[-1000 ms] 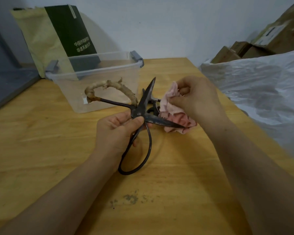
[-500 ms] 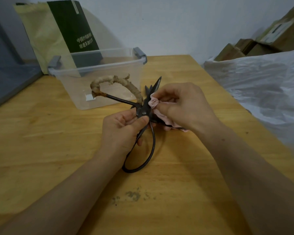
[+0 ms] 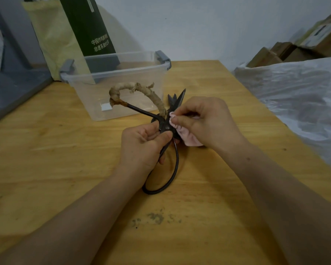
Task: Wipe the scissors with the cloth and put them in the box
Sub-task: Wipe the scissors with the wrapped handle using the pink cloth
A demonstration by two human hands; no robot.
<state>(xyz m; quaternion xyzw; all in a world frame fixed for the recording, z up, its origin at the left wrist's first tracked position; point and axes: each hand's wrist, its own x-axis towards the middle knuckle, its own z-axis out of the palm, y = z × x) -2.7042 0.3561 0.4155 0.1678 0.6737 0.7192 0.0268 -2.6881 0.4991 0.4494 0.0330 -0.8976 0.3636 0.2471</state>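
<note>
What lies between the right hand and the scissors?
In the head view, the pink cloth: the right hand pinches it against the scissors near the pivot.

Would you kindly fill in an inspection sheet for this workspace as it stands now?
Surface: wooden table, with a dark stain near the front.
Job's things: scissors held above the table, one handle wrapped; pink cloth against the blades near the pivot; clear box behind, lid off, scissors not yet in it.
Clutter: green and yellow bag behind the box.
Hands: left hand grips the scissors near the pivot; right hand pinches the cloth.
Cables: nothing seen.
Surroundings: white wall; plastic sheet and cartons on the right.
</note>
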